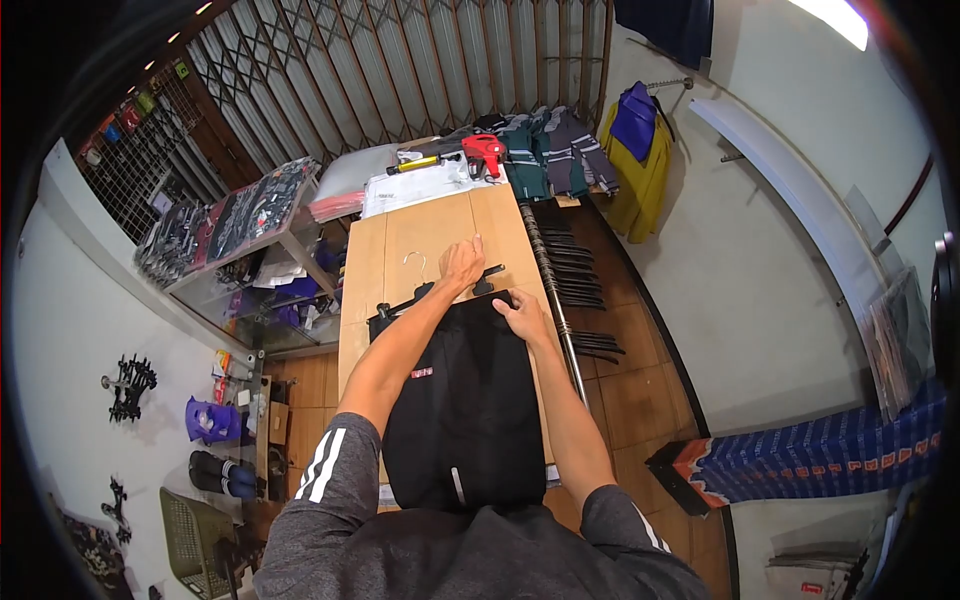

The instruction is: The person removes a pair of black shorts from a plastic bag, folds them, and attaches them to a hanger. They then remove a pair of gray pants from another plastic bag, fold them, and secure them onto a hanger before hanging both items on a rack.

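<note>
Black trousers (465, 400) lie on the wooden table (400, 235), their waist edge toward the far side. A black clip hanger (422, 290) with a metal hook lies along that edge, one clip at the left corner. My left hand (461, 264) is just above the hanger bar near its right end, fingers curled; what they hold is hidden. At the right corner of the waist, my right hand (523, 317) grips the black fabric between thumb and fingers.
A red tool (484, 156), a yellow tube (415, 164) and folded shirts (575, 150) sit at the table's far end. Beside its right edge runs a metal rail (562, 320) with black hangers. A glass cabinet (290, 250) stands at the left.
</note>
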`<state>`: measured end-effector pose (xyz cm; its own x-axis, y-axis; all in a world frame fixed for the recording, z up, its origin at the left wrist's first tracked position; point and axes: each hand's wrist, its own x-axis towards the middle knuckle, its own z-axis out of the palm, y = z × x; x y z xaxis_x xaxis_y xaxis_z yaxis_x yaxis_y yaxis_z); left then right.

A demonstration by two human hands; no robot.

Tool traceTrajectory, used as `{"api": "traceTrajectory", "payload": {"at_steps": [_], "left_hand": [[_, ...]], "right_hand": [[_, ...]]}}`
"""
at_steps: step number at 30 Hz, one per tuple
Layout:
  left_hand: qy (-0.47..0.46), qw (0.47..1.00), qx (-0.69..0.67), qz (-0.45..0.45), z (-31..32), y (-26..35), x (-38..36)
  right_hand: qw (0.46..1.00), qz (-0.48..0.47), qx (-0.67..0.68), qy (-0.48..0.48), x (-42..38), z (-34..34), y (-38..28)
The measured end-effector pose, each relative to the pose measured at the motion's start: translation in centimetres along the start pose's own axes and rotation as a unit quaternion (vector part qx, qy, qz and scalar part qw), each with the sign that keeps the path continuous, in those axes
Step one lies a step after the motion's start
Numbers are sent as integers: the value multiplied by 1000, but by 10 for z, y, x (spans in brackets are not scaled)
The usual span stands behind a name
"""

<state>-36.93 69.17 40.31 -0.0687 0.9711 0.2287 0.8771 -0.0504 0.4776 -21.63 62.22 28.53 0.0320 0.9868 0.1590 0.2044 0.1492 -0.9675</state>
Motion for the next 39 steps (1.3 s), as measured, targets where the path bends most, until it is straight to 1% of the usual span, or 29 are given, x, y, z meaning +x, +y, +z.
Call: {"api": "traceTrajectory", "payload": {"at_steps": [3,5,8,11,15,18,20,21,24,25,26,28,29,30,32,33,34,36,38,39], "left_hand": [[12,1000,-9,8,6,-3,0],[13,1000,-15,17,7,-6,-1],[10,1000,-21,19,5,-7,-1],[15,999,-19,25,12,-9,-3],[17,999,-33,36,7,-2,-14],[11,999,-5,48,13,0,-24],[15,999,-15,38,15,2,-28],[17,999,-15,32,16,3,-29],[7,999,-37,7,14,4,-40],[2,999,-48,-1,13,3,-46],[23,996,-78,30,11,0,-54],[62,984,-138,92,9,-8,-74],[57,985,-138,86,7,-15,-86],[80,985,-134,67,5,-22,-100],[128,983,-125,29,-20,-29,-132],[152,983,-104,-4,-36,-33,-149],[183,978,-96,-24,-40,-54,-157],[236,964,-59,-104,-56,-85,-180],[216,938,-50,-265,-65,-112,-193],[163,939,-80,-292,-72,-128,-199]], "right_hand": [[996,28,71,-50,7,2,10],[990,42,115,-73,4,-2,-1],[991,34,114,-64,-2,-8,-15],[977,58,198,-59,-2,-6,-21],[974,71,212,-46,-2,-8,-30],[971,91,217,-48,-3,-11,-35],[970,92,220,-50,-2,-12,-37],[977,98,182,-52,-2,-15,-38],[967,69,226,-94,-2,-12,-32],[979,58,165,-106,-3,-11,-34],[975,67,171,-126,-4,-13,-35],[974,76,178,-115,-3,-14,-37],[970,89,199,-105,1,-10,-28],[964,87,225,-108,5,-11,-18],[964,116,224,-81,-4,-20,-39],[963,129,221,-79,-4,-22,-42],[964,131,218,-82,-6,-26,-50],[951,150,259,-78,-13,-33,-57],[948,153,267,-85,-17,-37,-53],[949,150,265,-84,-23,-39,-55]]}}
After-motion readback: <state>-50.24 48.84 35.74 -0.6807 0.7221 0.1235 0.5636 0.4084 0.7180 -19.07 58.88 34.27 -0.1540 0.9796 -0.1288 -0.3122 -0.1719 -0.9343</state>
